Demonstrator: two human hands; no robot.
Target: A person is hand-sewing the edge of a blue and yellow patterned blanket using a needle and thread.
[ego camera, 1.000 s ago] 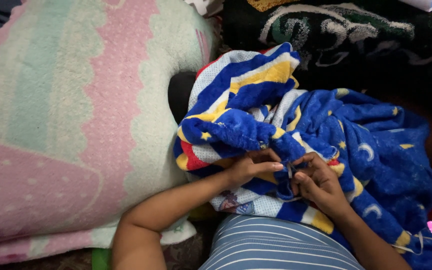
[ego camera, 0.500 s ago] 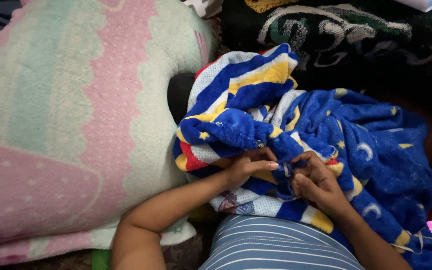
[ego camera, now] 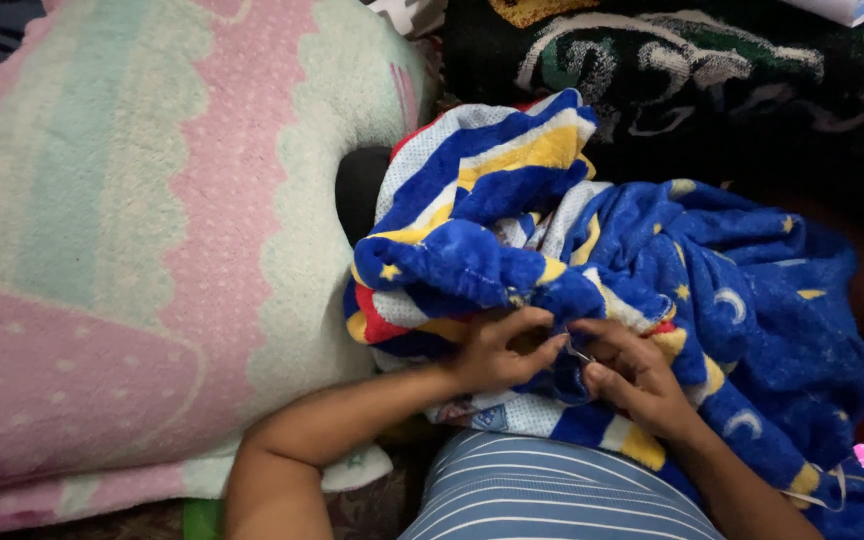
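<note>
Head view, looking down at the lap. Left hand [ego camera: 500,352] and right hand [ego camera: 632,375] meet almost fingertip to fingertip at the near edge of a bunched fleece blanket [ego camera: 692,290] — deep blue, printed with yellow stars and pale crescent moons, with a border of blue, yellow, white and red stripes.

Left hand: fingers curled over a fold of the blanket edge, pinching the fabric against the thumb. Right hand: fingers clenched on the same fold from the other side, thumb toward the left hand. A small pale, thin object [ego camera: 579,352] shows in the gap between the two hands; too small to tell what it is.

Blanket position: heaped on the person's lap, directly above the striped grey-blue shirt [ego camera: 542,500], its striped part rising up and left, its starred part spreading to the right.

Surroundings — a large pastel quilted cushion [ego camera: 152,230] in pink, mint and cream fills the left half, its edge touching the blanket. A dark textile with pale swirl patterns [ego camera: 672,70] lies behind the blanket, along the top.
</note>
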